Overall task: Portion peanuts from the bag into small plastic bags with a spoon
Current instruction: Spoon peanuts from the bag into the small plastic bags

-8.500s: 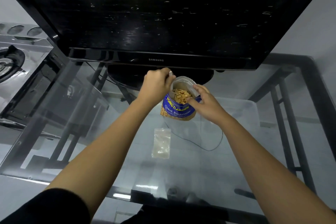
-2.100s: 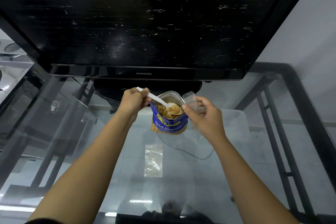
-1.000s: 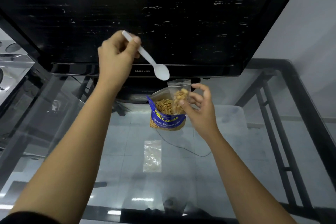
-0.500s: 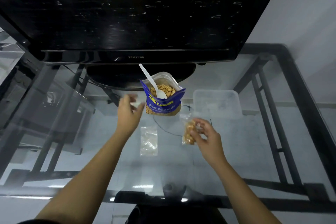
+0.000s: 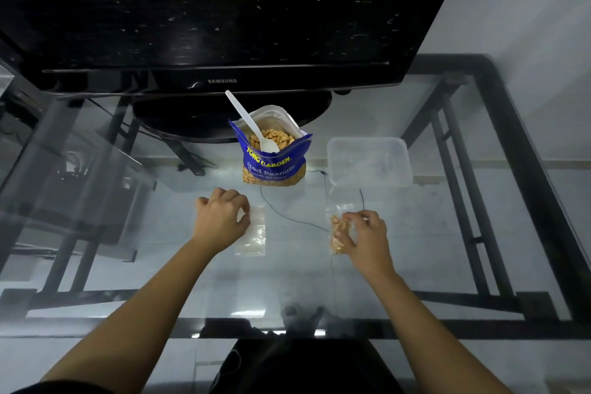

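Peanuts (image 5: 336, 230) could spill from the unsealed small bag (image 5: 339, 227) the right hand (image 5: 363, 238) grips at centre right; left hand (image 5: 220, 219) hovers curled, empty

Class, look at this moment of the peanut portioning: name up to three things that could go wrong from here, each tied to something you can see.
1. The filled bag under the right hand may not be sealed; moving it could spill peanuts.
2. The spoon leans out of the open peanut bag; a knock could tip both.
3. The left hand is at the empty bag, which may slide on the glass table.
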Demonstrator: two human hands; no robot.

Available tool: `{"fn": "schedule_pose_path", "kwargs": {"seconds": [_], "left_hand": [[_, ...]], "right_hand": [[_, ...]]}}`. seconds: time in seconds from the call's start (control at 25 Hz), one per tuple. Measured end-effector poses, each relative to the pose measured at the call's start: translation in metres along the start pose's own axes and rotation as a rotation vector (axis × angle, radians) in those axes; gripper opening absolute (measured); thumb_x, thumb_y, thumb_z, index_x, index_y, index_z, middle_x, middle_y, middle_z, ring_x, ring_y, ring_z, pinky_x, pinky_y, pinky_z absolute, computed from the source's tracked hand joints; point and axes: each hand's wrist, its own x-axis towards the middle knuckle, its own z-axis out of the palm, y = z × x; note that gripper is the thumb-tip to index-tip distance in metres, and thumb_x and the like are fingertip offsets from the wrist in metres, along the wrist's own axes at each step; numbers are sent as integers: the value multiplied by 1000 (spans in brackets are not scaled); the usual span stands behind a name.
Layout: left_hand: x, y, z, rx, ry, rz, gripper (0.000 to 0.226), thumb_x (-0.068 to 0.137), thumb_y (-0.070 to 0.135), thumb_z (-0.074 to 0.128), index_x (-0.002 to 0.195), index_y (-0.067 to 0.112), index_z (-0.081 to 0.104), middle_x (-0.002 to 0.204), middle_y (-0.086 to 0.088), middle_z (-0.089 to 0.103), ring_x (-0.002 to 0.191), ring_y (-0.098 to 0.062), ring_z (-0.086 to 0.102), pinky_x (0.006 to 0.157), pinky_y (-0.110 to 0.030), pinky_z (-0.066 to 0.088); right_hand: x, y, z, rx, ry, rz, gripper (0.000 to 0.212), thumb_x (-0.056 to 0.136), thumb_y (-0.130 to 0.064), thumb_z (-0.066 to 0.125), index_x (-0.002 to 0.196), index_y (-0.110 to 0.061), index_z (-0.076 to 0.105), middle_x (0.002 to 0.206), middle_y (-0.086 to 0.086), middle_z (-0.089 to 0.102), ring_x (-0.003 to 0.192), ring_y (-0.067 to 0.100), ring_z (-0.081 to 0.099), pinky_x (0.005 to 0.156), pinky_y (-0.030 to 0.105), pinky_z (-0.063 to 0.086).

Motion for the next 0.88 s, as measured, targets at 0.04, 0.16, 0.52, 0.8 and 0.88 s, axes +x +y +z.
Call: {"fn": "schedule_pose_path", "kwargs": {"seconds": [0.04,0.16,0.52,0.8,0.88], "left_hand": [[0,2,-11,-4,-12,10,12,82,27,60,91,20,64,102,2,65,106,-23,50,80,-38,31],[-4,8,-53,-231,-32,16,2,79,21,64,80,20,62,86,7,63,96,-17,54,77,-32,34],[4,35,-105,-1323,-216,-269,25,89,4,52,76,10,72,75,-6,69,72,-10,61,62,-19,50],[11,29,-122,-1186,-255,-131,20,78,1,69,88,17,63,66,-2,70,67,-14,67,64,-22,55],[13,30,-123,-1069,-211,-108,27,80,2,68,94,23,62,72,-6,71,73,-18,68,70,-26,57]], "right_hand": [[-1,0,-2,-28,5,-4,38,85,-24,64,121,-16,57,130,11,44,120,29,41,99,39,43],[-5,-18,-10,11,56,-101,35,86,-30,63,118,-17,60,131,7,45,121,25,43,97,28,42],[-13,-123,-36,1007,-138,2,40,77,-22,74,107,-38,53,107,0,68,90,4,66,74,20,53],[-1,-118,-56,931,-235,-86,63,81,-10,69,120,-48,38,98,1,72,93,14,69,81,30,56],[1,-117,-60,910,-256,-111,66,84,-8,65,124,-48,33,98,-1,73,96,14,68,82,30,56]]}}
